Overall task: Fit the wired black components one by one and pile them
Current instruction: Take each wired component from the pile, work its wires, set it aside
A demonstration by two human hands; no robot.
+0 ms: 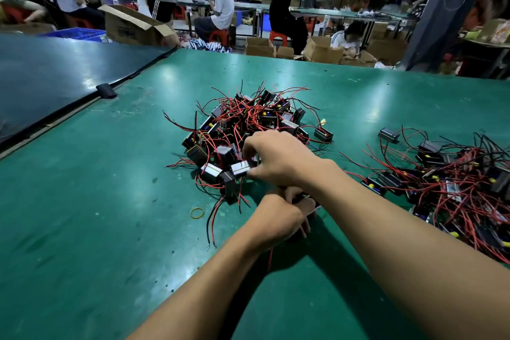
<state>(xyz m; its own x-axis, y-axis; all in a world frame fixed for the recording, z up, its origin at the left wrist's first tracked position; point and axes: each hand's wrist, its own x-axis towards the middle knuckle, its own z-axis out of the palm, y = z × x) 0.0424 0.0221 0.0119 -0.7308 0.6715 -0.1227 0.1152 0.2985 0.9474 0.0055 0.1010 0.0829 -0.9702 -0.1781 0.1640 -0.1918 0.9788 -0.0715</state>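
- Table (96,174): a green work surface fills the middle and lower frame. A second, darker table (41,69) butts against it in the upper left, with a black pad (106,90) lying over the seam.
- Centre pile (248,121): a heap of black components tangled in red and black wires sits in the middle of the frame, wire ends sticking out on all sides.
- Right pile (455,188): a second, flatter spread of the same wired components lies at the right edge of the frame, well apart from the centre pile.
- Loose units: one single component (323,134) lies just right of the centre pile, and another stray component (388,135) lies near the upper left corner of the right pile.
- Right hand (276,157): the arm enters from the lower right and reaches to the near edge of the centre pile. The fingers are curled, and thumb and fingertips pinch a shiny-faced component (240,168) at the pile's edge.
- Left hand (278,218): it enters from the bottom centre and lies directly below the right wrist, just in front of the centre pile. The fingers are curled round a dark component (302,197), which is mostly hidden; a red wire (270,257) appears to hang from it under the wrist.
- Rubber band (197,212): a yellow loop lies flat on the table, left of the left hand.
- Background: seated people (220,8) and open cardboard boxes (259,47) line the top of the frame.
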